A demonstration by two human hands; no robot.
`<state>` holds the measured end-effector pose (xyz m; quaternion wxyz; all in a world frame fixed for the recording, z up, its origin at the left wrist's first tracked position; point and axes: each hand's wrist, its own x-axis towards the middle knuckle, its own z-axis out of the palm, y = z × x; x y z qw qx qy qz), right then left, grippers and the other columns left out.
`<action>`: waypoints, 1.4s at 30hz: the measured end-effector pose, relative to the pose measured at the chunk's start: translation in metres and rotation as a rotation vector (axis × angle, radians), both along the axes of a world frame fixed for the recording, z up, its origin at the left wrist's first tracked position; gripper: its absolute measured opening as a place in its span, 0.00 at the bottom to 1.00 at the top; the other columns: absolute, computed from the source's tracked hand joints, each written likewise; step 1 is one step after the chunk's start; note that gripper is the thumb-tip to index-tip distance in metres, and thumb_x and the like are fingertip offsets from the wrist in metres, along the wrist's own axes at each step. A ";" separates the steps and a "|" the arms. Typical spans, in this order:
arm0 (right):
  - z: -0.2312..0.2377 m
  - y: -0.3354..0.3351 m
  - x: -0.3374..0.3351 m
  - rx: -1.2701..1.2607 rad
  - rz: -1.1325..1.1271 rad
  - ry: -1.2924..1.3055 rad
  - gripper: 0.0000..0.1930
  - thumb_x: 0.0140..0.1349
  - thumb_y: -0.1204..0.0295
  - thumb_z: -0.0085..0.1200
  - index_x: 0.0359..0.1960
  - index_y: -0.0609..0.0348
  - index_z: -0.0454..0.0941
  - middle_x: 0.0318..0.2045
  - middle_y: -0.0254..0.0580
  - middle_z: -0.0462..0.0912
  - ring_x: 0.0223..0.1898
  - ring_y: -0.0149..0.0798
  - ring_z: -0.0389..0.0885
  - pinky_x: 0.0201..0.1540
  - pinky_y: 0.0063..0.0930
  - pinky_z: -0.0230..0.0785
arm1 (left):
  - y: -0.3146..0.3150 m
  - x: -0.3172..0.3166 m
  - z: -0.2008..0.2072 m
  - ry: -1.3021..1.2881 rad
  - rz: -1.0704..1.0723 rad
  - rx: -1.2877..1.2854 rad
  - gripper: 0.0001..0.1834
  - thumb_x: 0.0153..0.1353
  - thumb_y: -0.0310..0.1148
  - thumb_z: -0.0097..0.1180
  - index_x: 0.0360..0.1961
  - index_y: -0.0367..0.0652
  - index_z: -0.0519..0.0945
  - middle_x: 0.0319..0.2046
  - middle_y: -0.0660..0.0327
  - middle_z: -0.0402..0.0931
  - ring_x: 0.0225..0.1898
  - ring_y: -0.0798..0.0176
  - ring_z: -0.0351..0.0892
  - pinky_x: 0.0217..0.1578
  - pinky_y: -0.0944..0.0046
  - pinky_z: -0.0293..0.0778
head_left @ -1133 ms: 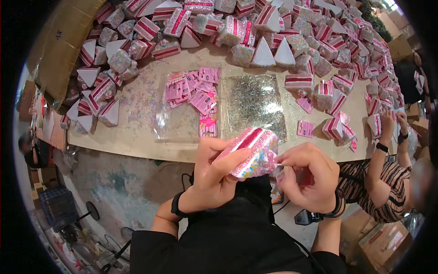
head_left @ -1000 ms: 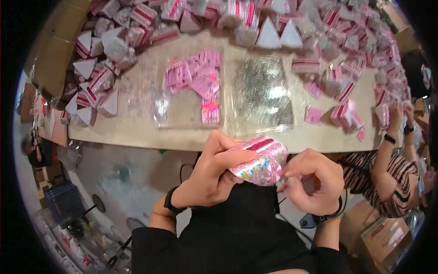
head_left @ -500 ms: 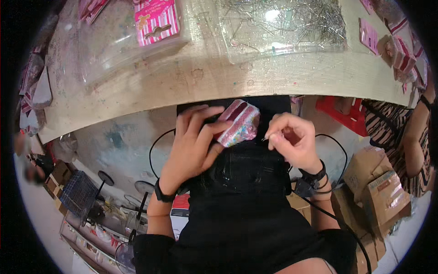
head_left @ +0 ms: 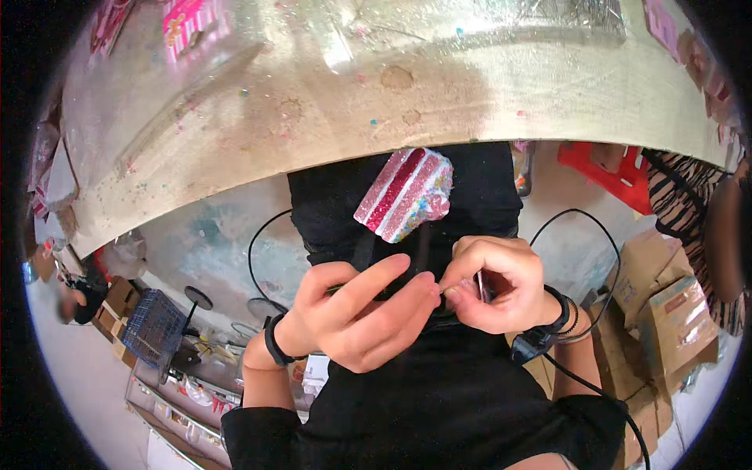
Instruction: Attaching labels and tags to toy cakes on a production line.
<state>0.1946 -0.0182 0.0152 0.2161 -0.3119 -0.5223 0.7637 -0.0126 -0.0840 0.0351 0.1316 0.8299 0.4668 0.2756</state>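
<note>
A glittery toy cake slice (head_left: 403, 192), with pink and red layers, white bands and coloured sprinkles, lies on my black-clad lap, touched by neither hand. Nearer my body, my right hand (head_left: 501, 286) pinches a thin, shiny metal piece (head_left: 482, 287), apparently a bit of wire, mostly hidden by the fingers. The curled fingers of my left hand (head_left: 372, 313) meet the right fingertips. Its thumb is hidden, and whatever it grips is too small to make out.
The table (head_left: 313, 125) curves ahead, bearing a clear plastic tray of silvery wires (head_left: 540, 16) and a pink striped card (head_left: 188, 27). Cartons (head_left: 666, 313) and a person in striped clothing (head_left: 685, 204) are at the right. A blue basket (head_left: 153, 329) stands left. A black cable hangs by my right arm.
My left hand has let go of the cake slice, which now rests on my lap. Both hands have come together closer to my body, and the view has shifted.
</note>
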 end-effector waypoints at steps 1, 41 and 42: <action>0.000 -0.001 0.002 0.042 0.013 -0.028 0.06 0.51 0.82 0.60 0.30 0.61 0.78 0.22 0.34 0.76 0.18 0.24 0.71 0.19 0.19 0.59 | -0.002 0.001 0.000 -0.002 -0.008 -0.009 0.09 0.46 0.31 0.61 0.32 0.49 0.84 0.41 0.68 0.80 0.44 0.63 0.78 0.32 0.70 0.60; 0.047 0.028 0.009 0.568 -0.156 -0.060 0.05 0.45 0.82 0.59 0.25 0.61 0.78 0.17 0.36 0.72 0.39 0.58 0.84 0.49 0.55 0.75 | 0.016 0.021 0.018 -0.763 0.225 -0.601 0.32 0.38 0.30 0.77 0.48 0.37 0.80 0.48 0.48 0.68 0.53 0.47 0.73 0.55 0.55 0.72; 0.049 0.030 0.008 0.559 -0.164 -0.084 0.05 0.45 0.82 0.59 0.25 0.61 0.78 0.17 0.36 0.72 0.38 0.57 0.84 0.48 0.54 0.76 | 0.014 0.021 0.013 -0.739 0.217 -0.524 0.32 0.37 0.30 0.77 0.48 0.37 0.80 0.47 0.47 0.68 0.52 0.46 0.73 0.56 0.53 0.72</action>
